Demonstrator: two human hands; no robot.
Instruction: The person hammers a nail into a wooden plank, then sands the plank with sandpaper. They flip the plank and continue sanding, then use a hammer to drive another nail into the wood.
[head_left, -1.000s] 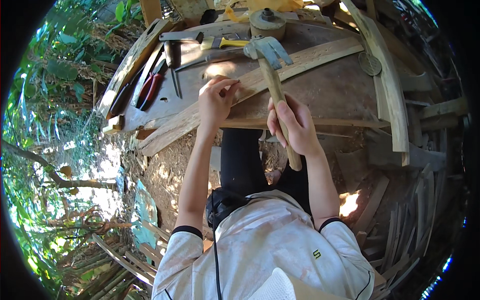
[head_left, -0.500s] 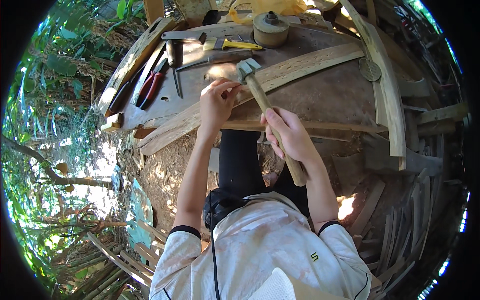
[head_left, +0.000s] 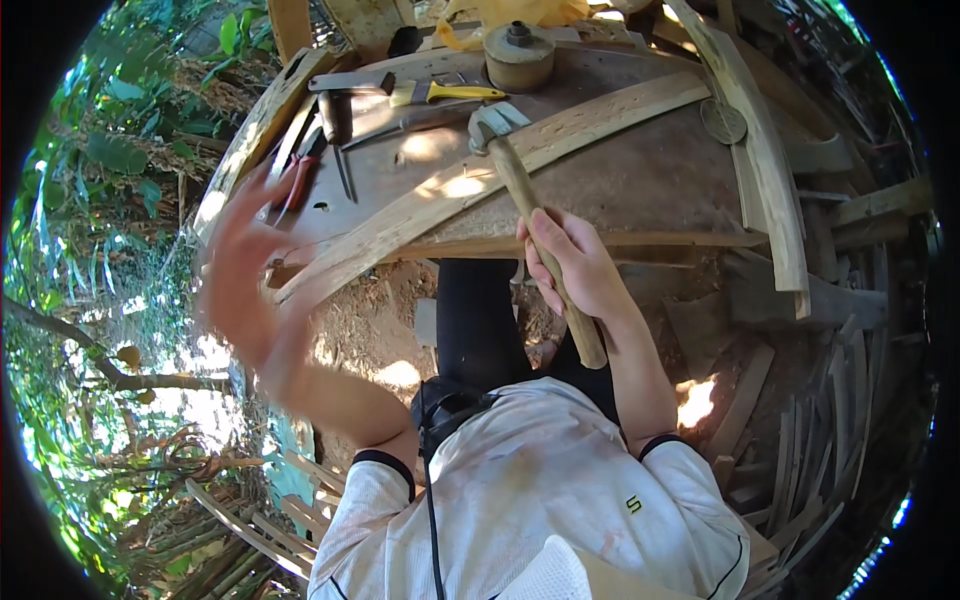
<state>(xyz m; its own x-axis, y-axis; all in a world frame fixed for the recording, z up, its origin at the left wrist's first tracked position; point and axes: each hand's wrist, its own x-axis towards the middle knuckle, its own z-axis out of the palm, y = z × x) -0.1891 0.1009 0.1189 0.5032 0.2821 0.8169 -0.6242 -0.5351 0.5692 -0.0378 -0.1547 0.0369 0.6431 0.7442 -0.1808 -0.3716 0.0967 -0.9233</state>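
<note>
My right hand is closed around the wooden handle of a hammer, whose metal head hangs over a long plank. That plank lies slantwise across the brown work table. Off to the left, my left hand is smeared by motion near the plank's near end, and its fingers cannot be read clearly. Just beyond it are red-handled pliers, partly hidden by the blurred fingers.
At the table's back lie a yellow-handled brush, a screwdriver-like tool, a dark-bladed tool and a round block. A curved wooden piece stands along the right edge. Wood strips are piled at right.
My left hand has swung left and away from the plank beside the hammer head. My right hand still holds the hammer in nearly the same place. The view has shifted slightly.
</note>
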